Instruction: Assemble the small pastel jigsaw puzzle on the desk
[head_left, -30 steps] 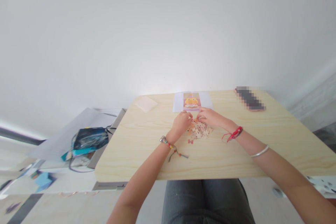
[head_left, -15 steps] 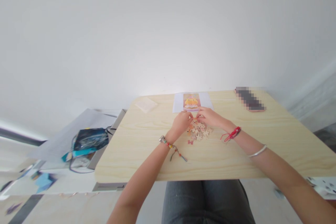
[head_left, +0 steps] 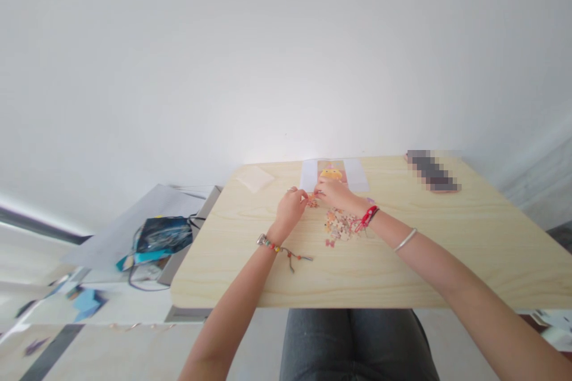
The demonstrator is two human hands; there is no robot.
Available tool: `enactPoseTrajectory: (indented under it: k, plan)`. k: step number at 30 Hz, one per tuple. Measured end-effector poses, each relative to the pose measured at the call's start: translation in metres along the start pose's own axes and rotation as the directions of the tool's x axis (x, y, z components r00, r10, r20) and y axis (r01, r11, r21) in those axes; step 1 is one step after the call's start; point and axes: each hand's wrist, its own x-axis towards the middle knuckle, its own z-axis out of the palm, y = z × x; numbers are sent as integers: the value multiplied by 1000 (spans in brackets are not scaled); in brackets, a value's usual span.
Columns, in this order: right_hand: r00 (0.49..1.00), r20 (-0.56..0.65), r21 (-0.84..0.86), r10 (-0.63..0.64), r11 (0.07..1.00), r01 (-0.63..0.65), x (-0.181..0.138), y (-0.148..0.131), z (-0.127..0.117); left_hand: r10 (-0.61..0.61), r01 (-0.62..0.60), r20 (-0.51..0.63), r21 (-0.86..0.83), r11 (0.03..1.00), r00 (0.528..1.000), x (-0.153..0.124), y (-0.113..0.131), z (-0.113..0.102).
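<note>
My left hand (head_left: 290, 207) and my right hand (head_left: 333, 194) meet fingertip to fingertip over small orange puzzle pieces (head_left: 311, 201) on the pale wooden table (head_left: 402, 262). Both hands are pinched on these pieces, which lie left of the main heap. A heap of loose puzzle pieces (head_left: 339, 224) lies just right of my hands, under my right wrist. Behind my hands lies a picture card (head_left: 333, 173) showing a yellow figure, on a white sheet.
A blurred flat phone (head_left: 432, 171) lies at the table's far right. A pale square paper (head_left: 254, 178) lies at the far left corner. Left of the table, a lower surface holds a dark blue bag (head_left: 161, 237) and papers. My legs sit under the near edge.
Both hands have moved left, off the heap, and now meet beside it near the card's left edge. The heap shows more fully. The camera view has shifted slightly.
</note>
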Motion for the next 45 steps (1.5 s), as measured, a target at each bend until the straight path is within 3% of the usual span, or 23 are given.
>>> enactPoseTrajectory:
  k: [4, 9, 15, 20, 30, 37, 45]
  plan:
    - [1000, 22, -13, 15, 1000, -14, -3, -1, 2, -26, 26, 4, 6, 1000, 1000, -4, -3, 0]
    - [998, -27, 87, -53, 995, 56, -27, 6, -8, 7, -6, 20, -17, 1000, 1000, -21, 3, -7]
    - [992, 108, 167, -60, 985, 41, -55, 7, -17, 124, -112, 113, -105, 988, 986, -35, 22, 0]
    - [988, 134, 109, -72, 992, 57, -61, 3, -18, 175, -157, 138, -134, 979, 975, -35, 32, 7]
    - [978, 57, -73, -198, 977, 202, -65, 1, -13, 174, -159, 110, -126, 979, 979, -38, 38, 7]
    - [975, -22, -103, -220, 971, 217, -58, 1, -12, 159, -155, 27, -119, 981, 987, -34, 31, 1]
    - [982, -20, -120, -190, 975, 186, -14, -5, -7, 39, -39, -19, -3, 999, 999, -13, 9, -10]
